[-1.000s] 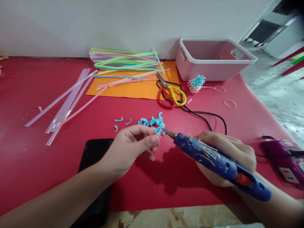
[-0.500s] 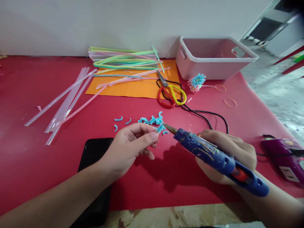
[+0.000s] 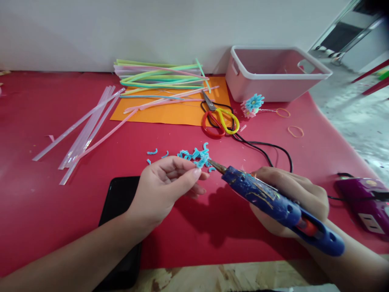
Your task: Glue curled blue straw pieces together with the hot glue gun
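Observation:
Between the thumb and fingertips of my left hand (image 3: 170,182) is a small blue fuzzy piece (image 3: 200,163). My right hand (image 3: 291,194) is wrapped round a blue glue gun (image 3: 264,196), whose metal tip points left and sits right beside the blue piece. Several short blue fuzzy bits (image 3: 193,154) lie in a heap just behind my left fingertips, with a few loose ones (image 3: 152,152) to the left. A black phone (image 3: 120,198) lies partly under my left wrist.
Scissors (image 3: 217,117) and pipe cleaners (image 3: 161,77) rest on an orange sheet (image 3: 146,115). Clear glue sticks (image 3: 86,129) lie left. At the back right stand a pink bin (image 3: 261,87) and a fuzzy flower (image 3: 253,103). A black cable (image 3: 267,142) runs near a purple power box (image 3: 361,202).
My left fingers have shifted slightly, tilting the blue piece a little up and left. The glue gun's tip stays close to it.

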Motion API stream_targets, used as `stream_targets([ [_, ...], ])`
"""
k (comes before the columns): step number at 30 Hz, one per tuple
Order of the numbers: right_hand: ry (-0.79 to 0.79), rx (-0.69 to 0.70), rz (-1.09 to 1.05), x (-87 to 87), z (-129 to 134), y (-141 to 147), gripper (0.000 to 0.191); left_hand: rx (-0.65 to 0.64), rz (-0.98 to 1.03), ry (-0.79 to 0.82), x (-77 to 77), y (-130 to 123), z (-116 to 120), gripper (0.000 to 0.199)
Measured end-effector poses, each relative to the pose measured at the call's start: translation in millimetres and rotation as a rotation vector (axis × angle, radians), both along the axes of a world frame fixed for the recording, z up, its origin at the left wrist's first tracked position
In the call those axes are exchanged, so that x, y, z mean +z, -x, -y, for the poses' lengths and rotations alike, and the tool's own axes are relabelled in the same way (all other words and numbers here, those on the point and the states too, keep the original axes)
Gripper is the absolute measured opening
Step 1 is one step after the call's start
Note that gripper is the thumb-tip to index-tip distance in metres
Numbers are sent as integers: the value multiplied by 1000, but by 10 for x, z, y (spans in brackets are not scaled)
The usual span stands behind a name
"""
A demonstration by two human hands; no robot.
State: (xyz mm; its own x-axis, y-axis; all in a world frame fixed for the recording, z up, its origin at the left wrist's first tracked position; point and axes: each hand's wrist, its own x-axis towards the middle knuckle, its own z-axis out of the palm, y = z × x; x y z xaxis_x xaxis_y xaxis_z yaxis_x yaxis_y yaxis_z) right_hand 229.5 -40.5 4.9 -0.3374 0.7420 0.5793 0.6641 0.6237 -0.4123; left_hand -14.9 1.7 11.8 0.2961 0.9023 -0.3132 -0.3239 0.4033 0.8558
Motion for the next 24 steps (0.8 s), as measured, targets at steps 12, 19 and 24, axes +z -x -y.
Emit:
stream_targets([
  [12, -2, -22, 6, 21, 12, 39, 17, -74, 76, 47, 8, -3, -13, 18],
  [19, -17, 30, 40, -13, 6, -29, 14, -129, 105, 69, 18, -6, -10, 14],
  [24, 8, 56, 36, -31, 0, -42, 14, -107, 117, 65, 22, -14, -1, 13],
])
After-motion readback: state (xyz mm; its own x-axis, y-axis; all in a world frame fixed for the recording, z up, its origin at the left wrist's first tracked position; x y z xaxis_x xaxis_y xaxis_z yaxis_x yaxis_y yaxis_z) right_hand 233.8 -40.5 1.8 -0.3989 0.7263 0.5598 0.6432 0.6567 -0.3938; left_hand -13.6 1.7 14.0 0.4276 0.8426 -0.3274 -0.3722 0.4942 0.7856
